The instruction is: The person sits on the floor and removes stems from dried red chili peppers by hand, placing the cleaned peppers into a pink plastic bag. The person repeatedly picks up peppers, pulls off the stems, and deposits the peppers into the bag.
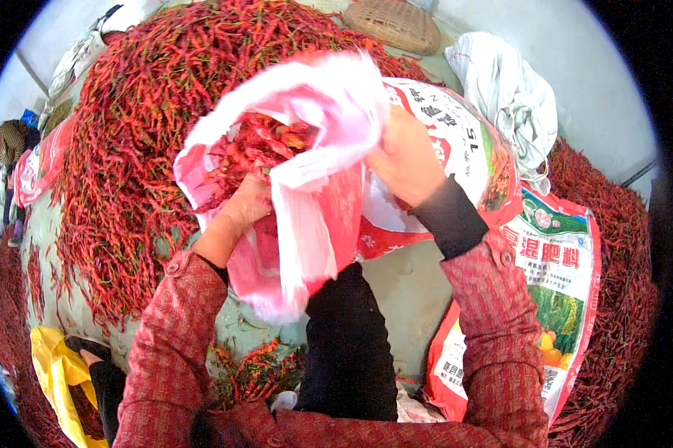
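My right hand (406,151) grips the bunched rim of a pink and white woven plastic sack (325,224), whose mouth faces up towards me. Inside the sack lie red chili peppers (275,143). My left hand (247,204) reaches into the mouth at its near left side, its fingers curled against the peppers; whether it holds any is hard to tell. Motion blurs the sack's rim. Behind and left of the sack spreads a large heap of red chili peppers with green stems (140,140).
A printed sack (454,134) lies at the right, beside a white sack (504,95). A flat fertilizer sack (554,291) rests nearer. The woven basket (395,25) is at the back, a yellow bag (62,375) at lower left. Another person (12,145) is at far left.
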A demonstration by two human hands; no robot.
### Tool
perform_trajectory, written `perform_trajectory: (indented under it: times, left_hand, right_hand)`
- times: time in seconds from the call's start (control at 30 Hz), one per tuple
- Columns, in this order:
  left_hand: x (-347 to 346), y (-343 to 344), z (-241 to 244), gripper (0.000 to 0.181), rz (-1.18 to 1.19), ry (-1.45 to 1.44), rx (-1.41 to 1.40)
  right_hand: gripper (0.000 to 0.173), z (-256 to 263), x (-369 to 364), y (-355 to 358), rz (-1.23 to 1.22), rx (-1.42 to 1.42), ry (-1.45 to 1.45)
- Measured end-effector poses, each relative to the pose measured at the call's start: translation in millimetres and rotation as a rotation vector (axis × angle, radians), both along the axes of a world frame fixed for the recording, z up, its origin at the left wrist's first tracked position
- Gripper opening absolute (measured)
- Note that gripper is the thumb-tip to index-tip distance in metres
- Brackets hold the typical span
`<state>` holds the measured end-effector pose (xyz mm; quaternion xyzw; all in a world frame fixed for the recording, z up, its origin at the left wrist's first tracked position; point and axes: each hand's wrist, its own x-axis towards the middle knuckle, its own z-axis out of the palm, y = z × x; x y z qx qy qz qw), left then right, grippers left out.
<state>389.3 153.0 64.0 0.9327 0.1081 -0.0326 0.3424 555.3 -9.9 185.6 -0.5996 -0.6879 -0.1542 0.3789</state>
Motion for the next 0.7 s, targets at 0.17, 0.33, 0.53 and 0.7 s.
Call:
perform_trajectory:
  times: [0.17,0.33,0.53,0.7]
  left_hand:
    - [46.6,-13.3,13.0,0.047,-0.05,0.066,0.223]
    - [89.5,-12.2,23.2,0.046,-0.144,0.103,0.398]
    - [101.9,-10.9,34.7,0.046,-0.243,0.018,0.534]
    - [78.1,-17.1,58.2,0.045,-0.284,-0.223,0.555]
  right_hand:
    - [0.02,12.8,-44.3,14.9,0.258,0.285,0.086]
    - [0.023,12.2,-61.8,8.1,0.265,0.351,0.312]
    - [0.016,-2.0,-51.7,-11.0,0.205,0.312,0.34]
    - [0.018,10.1,-51.4,-41.3,0.075,-0.016,0.717]
